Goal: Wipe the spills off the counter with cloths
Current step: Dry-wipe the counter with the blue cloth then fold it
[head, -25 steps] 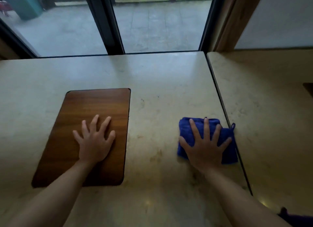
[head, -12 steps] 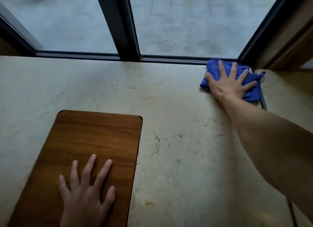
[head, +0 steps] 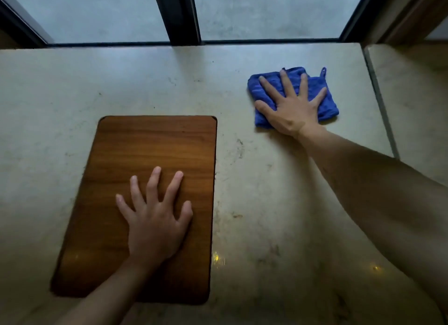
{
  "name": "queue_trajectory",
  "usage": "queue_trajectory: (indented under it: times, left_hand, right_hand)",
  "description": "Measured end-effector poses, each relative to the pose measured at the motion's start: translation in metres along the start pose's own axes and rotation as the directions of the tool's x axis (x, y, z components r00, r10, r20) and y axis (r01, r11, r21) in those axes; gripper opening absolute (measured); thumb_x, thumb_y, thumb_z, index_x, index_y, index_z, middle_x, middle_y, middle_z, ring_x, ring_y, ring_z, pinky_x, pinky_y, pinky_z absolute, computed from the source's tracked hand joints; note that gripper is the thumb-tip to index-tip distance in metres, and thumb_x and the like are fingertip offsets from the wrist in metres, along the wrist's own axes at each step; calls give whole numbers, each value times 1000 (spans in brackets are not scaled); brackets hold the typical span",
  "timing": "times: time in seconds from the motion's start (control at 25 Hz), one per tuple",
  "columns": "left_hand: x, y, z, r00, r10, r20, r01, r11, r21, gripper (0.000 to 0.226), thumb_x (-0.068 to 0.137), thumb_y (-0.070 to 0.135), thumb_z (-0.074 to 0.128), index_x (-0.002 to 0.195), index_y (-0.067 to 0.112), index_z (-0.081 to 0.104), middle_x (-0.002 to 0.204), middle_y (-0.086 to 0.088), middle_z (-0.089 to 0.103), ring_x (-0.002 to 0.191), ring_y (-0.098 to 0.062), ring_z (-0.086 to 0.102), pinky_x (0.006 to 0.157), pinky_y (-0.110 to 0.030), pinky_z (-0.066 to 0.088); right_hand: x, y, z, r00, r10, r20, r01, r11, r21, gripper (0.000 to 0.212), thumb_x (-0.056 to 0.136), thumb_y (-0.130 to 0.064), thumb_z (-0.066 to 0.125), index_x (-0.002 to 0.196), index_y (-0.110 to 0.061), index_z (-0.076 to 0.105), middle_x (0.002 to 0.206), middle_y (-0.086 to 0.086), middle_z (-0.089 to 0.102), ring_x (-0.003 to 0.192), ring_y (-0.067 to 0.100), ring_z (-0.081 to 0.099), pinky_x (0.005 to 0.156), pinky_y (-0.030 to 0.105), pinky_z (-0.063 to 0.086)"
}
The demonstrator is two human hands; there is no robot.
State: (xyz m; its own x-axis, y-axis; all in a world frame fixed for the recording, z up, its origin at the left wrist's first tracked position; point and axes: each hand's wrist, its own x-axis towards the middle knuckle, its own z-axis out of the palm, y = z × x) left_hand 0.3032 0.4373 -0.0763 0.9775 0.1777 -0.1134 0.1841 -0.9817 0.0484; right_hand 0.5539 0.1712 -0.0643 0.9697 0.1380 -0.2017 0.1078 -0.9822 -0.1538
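I am pressing my right hand (head: pixel 292 106) flat, fingers spread, on the folded blue cloth (head: pixel 324 99) at the far right of the surface (head: pixel 266 203), gripping nothing, so the whole palm drives it over the marks. My left hand (head: pixel 155 218) is lying open on the wooden board (head: pixel 145 143), probably bracing my reach.

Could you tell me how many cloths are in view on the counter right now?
1. A folded blue cloth lies on the counter at the far right, pressed flat under the right hand. No other shows, though one could lie outside the frame.
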Motion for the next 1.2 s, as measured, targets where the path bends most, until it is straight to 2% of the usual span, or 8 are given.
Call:
queue_trajectory:
  times: [0.24, 0.4, 0.52, 0.64, 0.88, 1.0, 1.08, 1.2]
  left_hand:
    - [-2, -3, 4, 998, 40, -52, -43, 998, -52, 63, 88, 63, 25, 146, 38, 28, 157, -12, 24, 141, -53, 15, 105, -79, 10]
    - [-1, -14, -1, 995, 93, 42, -86, 986, -140, 61, 92, 65, 28, 148, 43, 21, 162, -6, 11, 145, -48, 2, 108, -76, 0]
    - [14, -39, -16, 968, 219, 121, -193, 963, -190, 58, 89, 67, 30, 142, 44, 28, 159, -7, 21, 144, -43, 14, 108, -75, 13]
    - [18, -66, -31, 965, 259, 46, -248, 956, -158, 57, 91, 63, 35, 142, 37, 36, 155, -10, 29, 140, -39, 26, 105, -72, 23]
    - [55, -130, -35, 937, 346, -44, -346, 938, 10, 60, 89, 66, 30, 144, 42, 31, 160, -7, 21, 145, -38, 16, 106, -75, 12]
    - [73, -150, -29, 903, 425, 62, -430, 898, 97, 66, 86, 75, 12, 148, 52, 10, 164, -1, 6, 149, -38, 1, 107, -76, 5]
    - [73, -156, -23, 905, 419, 69, -424, 902, 84, 66, 85, 77, 3, 147, 56, -2, 165, 1, 3, 149, -35, 0, 109, -74, 5]
    - [69, -155, -21, 905, 420, 74, -425, 902, 73, 65, 88, 76, 5, 149, 53, 0, 165, 1, 7, 150, -35, 5, 110, -73, 9]
  right_hand:
    - [-232, -18, 59, 987, 77, -139, -82, 996, -26, 62, 86, -79, 13, 144, -61, -2, 164, -8, 1, 148, 39, -3, 105, 78, 3]
    - [-392, -19, 90, 946, 322, -27, -322, 947, 11, 64, 83, -81, 8, 140, -63, -14, 162, -12, -16, 147, 32, -17, 109, 73, -4]
    - [-475, -43, 110, 888, 459, -25, -458, 888, 26, 64, 83, -80, 5, 141, -61, -17, 161, -12, -18, 147, 30, -19, 110, 71, -3]
    - [-522, -85, 125, 857, 514, -38, -511, 857, 68, 67, 85, -77, 7, 145, -56, -11, 163, -8, -12, 148, 33, -13, 110, 72, 2]
    - [-476, -152, 131, 849, 528, -27, -525, 847, 83, 67, 87, -75, 13, 149, -52, 0, 164, -4, -3, 148, 39, -7, 107, 76, 0]
    - [-381, -148, 117, 847, 528, -64, -519, 847, 116, 68, 85, -77, 8, 146, -55, -10, 163, -6, -13, 147, 39, -12, 106, 76, -4]
    - [-304, -135, 101, 849, 511, -134, -498, 859, 116, 66, 87, -74, 14, 148, -54, -3, 165, -2, -2, 147, 42, -4, 105, 78, -1]
    - [-180, -106, 69, 850, 514, -120, -506, 858, 89, 64, 87, -73, 12, 146, -56, -5, 164, -2, -5, 147, 42, -6, 104, 78, -3]
